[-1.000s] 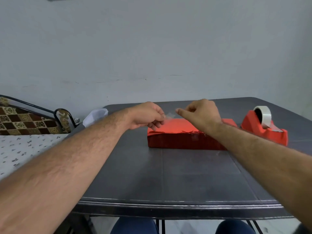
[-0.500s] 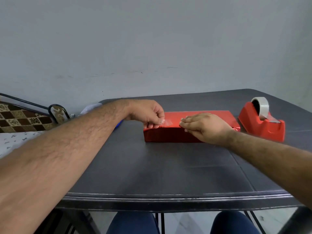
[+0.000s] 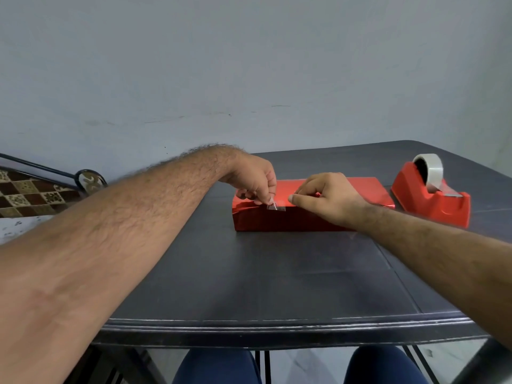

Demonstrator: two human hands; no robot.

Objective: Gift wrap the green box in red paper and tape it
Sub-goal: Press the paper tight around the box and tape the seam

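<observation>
The box wrapped in shiny red paper lies flat in the middle of the dark table; no green shows. A short strip of clear tape sits at the box's near top edge. My left hand pinches the strip's left end with curled fingers. My right hand rests on the box top just right of the strip, fingers bent, thumb pointing toward the tape. The red tape dispenser with its clear roll stands to the right of the box.
The dark table has a raised front rim close to my knees. A grey wall stands right behind the table. At the left is a bed with patterned fabric and a metal frame.
Both hands came down from above the box to its top. The tape strip, held in the air a second ago, now lies at the box's near edge.
</observation>
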